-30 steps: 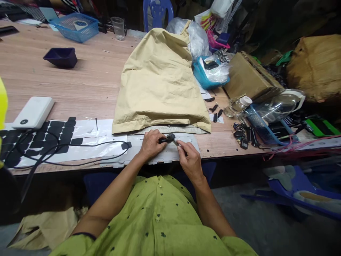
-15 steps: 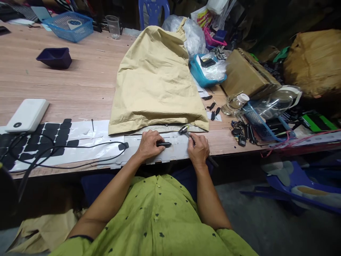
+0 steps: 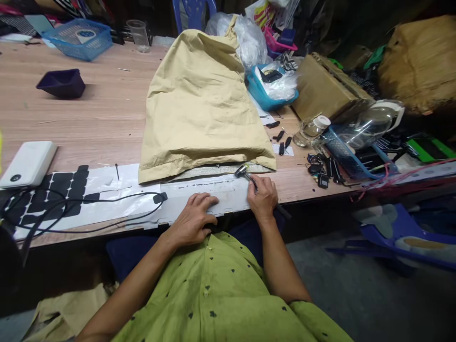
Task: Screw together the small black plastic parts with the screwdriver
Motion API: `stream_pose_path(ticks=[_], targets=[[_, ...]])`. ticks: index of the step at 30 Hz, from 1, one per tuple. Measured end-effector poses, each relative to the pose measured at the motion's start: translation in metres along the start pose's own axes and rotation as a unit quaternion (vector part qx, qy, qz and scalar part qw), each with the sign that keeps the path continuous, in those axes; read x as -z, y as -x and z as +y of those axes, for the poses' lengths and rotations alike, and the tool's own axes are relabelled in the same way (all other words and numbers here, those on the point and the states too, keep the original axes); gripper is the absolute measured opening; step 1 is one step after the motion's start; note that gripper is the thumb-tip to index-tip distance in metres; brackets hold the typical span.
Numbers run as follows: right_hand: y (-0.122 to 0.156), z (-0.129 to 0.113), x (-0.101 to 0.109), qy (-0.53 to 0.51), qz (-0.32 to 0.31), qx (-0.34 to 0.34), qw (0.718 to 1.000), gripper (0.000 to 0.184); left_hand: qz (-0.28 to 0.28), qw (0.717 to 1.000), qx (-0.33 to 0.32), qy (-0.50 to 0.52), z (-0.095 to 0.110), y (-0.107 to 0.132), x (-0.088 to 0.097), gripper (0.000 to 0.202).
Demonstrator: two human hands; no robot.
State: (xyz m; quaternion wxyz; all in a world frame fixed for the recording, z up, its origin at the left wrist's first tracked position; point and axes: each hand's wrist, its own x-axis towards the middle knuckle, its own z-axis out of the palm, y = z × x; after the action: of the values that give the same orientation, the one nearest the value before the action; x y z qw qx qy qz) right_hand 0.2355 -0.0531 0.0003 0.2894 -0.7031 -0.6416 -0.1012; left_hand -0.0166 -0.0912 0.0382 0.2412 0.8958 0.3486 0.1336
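My right hand is closed around a small hammer, its shiny head toward the beige cloth and its dark handle end sticking out past my wrist. My left hand rests at the table's front edge near my shirt, fingers bent over the pale strip. A dark bit shows by its thumb, too hidden to name. Just beyond both hands lies the beige cloth piece, like a bag or garment. Under its near opening a grey speckled slab shows, with a small metal stud at the cloth's edge.
Left are a white power bank, a black cable and a sheet of black stickers. A purple tray and blue basket stand farther back. Right are a teal basket, cardboard box, bottle and keys.
My left hand has drawn back toward my body, and the black cylinder it held is out of clear sight. My right hand keeps the hammer in nearly the same place. The view has shifted slightly.
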Motion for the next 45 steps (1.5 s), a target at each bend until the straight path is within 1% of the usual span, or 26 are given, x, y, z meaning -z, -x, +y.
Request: stream_pose_path(ticks=[3,6,8,9,11,13,15,18,20,22,25,27,30,34,37,39,42,45], targets=[[0.0,-0.002,0.0,0.008,0.006,0.004,1.0,0.025,0.003,1.0,0.007,0.001,0.004,0.004,0.0,0.024],[0.0,-0.003,-0.001,0.01,0.008,0.007,1.0,0.025,0.026,0.998,0.024,0.048,0.001,-0.005,0.006,0.015],[0.0,-0.004,-0.001,0.01,0.006,0.006,1.0,0.025,0.062,0.994,0.068,0.066,-0.006,-0.019,0.01,0.009],[0.0,-0.004,-0.002,0.009,0.006,0.005,1.0,0.025,0.086,0.989,0.102,0.061,-0.011,-0.029,0.013,0.011],[0.0,-0.004,-0.002,0.007,0.005,0.003,1.0,0.025,0.139,0.973,0.182,0.019,-0.021,-0.052,0.016,0.016],[0.0,-0.005,-0.002,0.004,0.006,0.003,1.0,0.025,0.18,0.954,0.239,-0.033,-0.029,-0.076,0.019,0.018],[0.0,-0.006,-0.002,-0.001,0.006,0.003,1.0,0.026,0.195,0.935,0.289,-0.061,-0.034,-0.098,0.02,0.023],[0.0,-0.008,-0.002,-0.01,0.0,-0.002,1.0,0.026,0.195,0.915,0.346,-0.071,-0.035,-0.122,0.021,0.032],[0.0,-0.008,-0.002,-0.015,-0.007,-0.008,1.0,0.026,0.193,0.91,0.358,-0.079,-0.034,-0.132,0.021,0.032],[0.0,-0.009,-0.002,-0.02,-0.011,-0.013,1.0,0.026,0.195,0.909,0.357,-0.094,-0.036,-0.137,0.02,0.027],[0.0,-0.009,-0.003,-0.023,-0.012,-0.016,1.0,0.027,0.2,0.91,0.348,-0.108,-0.042,-0.137,0.02,0.019],[0.0,-0.009,-0.003,-0.022,-0.013,-0.015,1.0,0.027,0.201,0.917,0.327,-0.106,-0.045,-0.129,0.022,0.016],[0.0,-0.009,-0.003,-0.018,-0.013,-0.012,1.0,0.027,0.2,0.93,0.296,-0.083,-0.046,-0.109,0.028,0.012],[0.0,-0.009,-0.003,-0.014,-0.006,-0.011,1.0,0.027,0.194,0.945,0.262,-0.028,-0.04,-0.075,0.032,0.011],[0.0,-0.008,-0.003,-0.02,-0.008,-0.012,1.0,0.026,0.169,0.961,0.217,0.004,-0.036,-0.057,0.026,0.011],[0.0,-0.007,-0.003,-0.023,-0.009,-0.014,1.0,0.026,0.159,0.966,0.203,0.019,-0.035,-0.052,0.018,0.012],[0.0,-0.006,-0.003,-0.023,-0.007,-0.014,1.0,0.025,0.169,0.965,0.199,0.021,-0.036,-0.051,0.007,0.016],[-0.002,-0.002,-0.004,-0.029,-0.01,-0.013,0.999,0.025,0.182,0.965,0.19,0.019,-0.04,-0.052,0.001,0.017]])
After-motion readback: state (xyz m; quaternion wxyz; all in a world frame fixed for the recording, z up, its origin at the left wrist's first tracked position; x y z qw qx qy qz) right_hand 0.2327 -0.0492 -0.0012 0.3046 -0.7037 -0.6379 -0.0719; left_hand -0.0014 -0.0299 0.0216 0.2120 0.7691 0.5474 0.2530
